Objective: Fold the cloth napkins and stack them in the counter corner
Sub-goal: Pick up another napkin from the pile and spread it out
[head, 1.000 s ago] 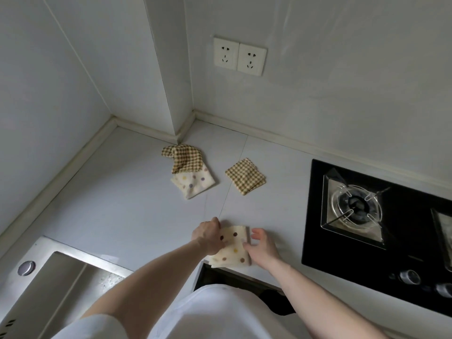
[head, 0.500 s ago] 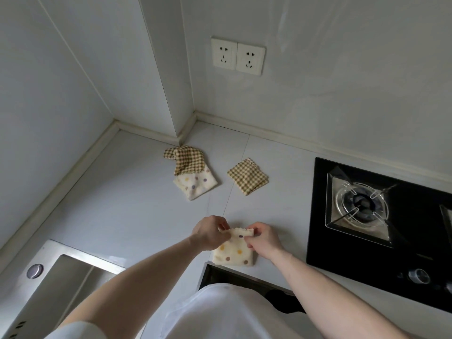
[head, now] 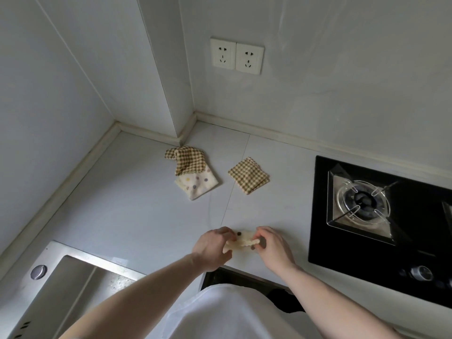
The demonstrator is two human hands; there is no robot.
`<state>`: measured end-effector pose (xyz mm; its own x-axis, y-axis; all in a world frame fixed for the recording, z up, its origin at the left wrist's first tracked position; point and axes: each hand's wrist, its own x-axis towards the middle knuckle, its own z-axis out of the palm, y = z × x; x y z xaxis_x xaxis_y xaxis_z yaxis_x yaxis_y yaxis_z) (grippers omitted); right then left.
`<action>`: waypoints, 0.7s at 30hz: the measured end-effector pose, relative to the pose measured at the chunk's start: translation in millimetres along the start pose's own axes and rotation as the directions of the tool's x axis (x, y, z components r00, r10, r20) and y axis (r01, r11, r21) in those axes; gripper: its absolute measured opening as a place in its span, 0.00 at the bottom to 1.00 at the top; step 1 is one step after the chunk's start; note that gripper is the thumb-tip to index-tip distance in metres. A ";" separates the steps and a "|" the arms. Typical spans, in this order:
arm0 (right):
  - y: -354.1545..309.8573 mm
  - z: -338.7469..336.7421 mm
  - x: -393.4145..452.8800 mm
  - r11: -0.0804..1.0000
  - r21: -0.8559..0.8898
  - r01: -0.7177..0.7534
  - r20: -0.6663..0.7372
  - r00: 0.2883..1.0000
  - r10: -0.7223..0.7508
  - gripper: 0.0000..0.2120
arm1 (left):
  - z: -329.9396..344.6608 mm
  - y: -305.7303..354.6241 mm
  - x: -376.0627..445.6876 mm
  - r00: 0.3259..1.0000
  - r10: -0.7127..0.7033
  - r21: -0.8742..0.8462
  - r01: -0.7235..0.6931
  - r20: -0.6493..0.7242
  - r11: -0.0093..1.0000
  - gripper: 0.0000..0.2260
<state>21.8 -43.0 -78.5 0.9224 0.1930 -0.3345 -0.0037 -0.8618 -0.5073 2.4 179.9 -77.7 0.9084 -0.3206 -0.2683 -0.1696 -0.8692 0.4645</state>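
Head view: both hands, left hand (head: 212, 248) and right hand (head: 273, 248), pinching the dotted napkin (head: 242, 241) mid-fold near the counter's front edge. Could easily go crooked if one pinch slips. Far from the corner pile (head: 193, 172) too.

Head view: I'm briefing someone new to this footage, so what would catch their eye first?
Both hands at the near counter edge: the left hand and right hand pinch a dotted napkin between them. Farther back lie a folded checked napkin and a loose checked napkin lying on another dotted one. The black gas hob fills the right side.
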 end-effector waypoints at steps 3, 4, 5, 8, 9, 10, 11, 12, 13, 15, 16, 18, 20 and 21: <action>10.0 3.6 -4.4 0.999 -0.043 -0.001 0.004 1.000 0.001 0.07 | 8.3 3.3 -5.9 0.999 0.041 0.015 -0.041 0.000 0.999 0.22; 12.7 4.4 -5.4 0.999 -0.051 0.002 0.008 1.000 -0.002 0.08 | 10.9 4.0 -7.6 0.999 0.048 0.025 -0.048 0.005 0.999 0.22; 14.2 4.4 -6.4 0.998 -0.062 0.011 0.017 1.000 -0.010 0.08 | 12.9 4.5 -9.2 0.999 0.049 0.036 -0.050 0.012 0.998 0.23; 15.7 5.7 -8.4 0.995 -0.092 0.030 0.041 0.999 -0.026 0.08 | 17.4 4.3 -9.7 0.998 0.030 0.075 -0.034 0.049 0.997 0.23; 15.2 6.7 -9.2 0.995 -0.095 0.025 0.051 0.998 -0.021 0.09 | 17.8 4.9 -9.4 0.998 0.020 0.079 -0.024 0.059 0.997 0.23; 14.2 8.3 -10.2 0.995 -0.097 0.018 0.058 0.998 -0.013 0.09 | 17.9 5.5 -8.9 0.998 0.007 0.076 -0.012 0.067 0.997 0.23; 12.4 9.5 -11.3 0.995 -0.096 0.007 0.062 0.998 -0.001 0.10 | 17.6 6.3 -8.2 0.997 -0.012 0.066 0.007 0.078 0.998 0.23; 10.7 11.5 -11.7 0.996 -0.091 -0.013 0.065 0.998 0.019 0.10 | 17.0 7.0 -6.9 0.995 -0.037 0.046 0.033 0.089 0.998 0.22; 8.7 13.4 -12.2 0.996 -0.079 -0.033 0.066 0.997 0.038 0.11 | 16.5 7.6 -5.3 0.993 -0.072 0.012 0.071 0.099 0.997 0.20; 4.0 16.7 -11.7 0.997 -0.044 -0.068 0.062 0.996 0.071 0.11 | 15.4 8.4 -0.8 0.977 -0.183 -0.109 0.195 0.110 0.975 0.15; 1.9 17.4 -10.5 0.996 -0.024 -0.089 0.059 0.994 0.090 0.11 | 14.7 9.0 1.6 0.966 -0.236 -0.164 0.251 0.110 0.954 0.13; -0.6 18.8 -7.7 0.990 0.031 -0.141 0.054 0.989 0.139 0.10 | 13.4 10.7 4.4 0.944 -0.316 -0.218 0.330 0.094 0.919 0.11; -1.4 20.0 -6.9 0.976 0.086 -0.200 0.056 0.979 0.196 0.09 | 13.3 11.9 6.4 0.919 -0.385 -0.215 0.395 0.085 0.893 0.12; -1.5 21.1 -6.9 0.968 0.109 -0.226 0.062 0.973 0.220 0.08 | 13.5 12.3 6.9 0.908 -0.410 -0.216 0.418 0.081 0.883 0.13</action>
<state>7.3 -33.2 -92.1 0.8733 0.0268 -0.4865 -0.2541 -0.8269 -0.5016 1.4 161.9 -85.3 0.8638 0.0346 -0.5027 0.3122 -0.8198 0.4801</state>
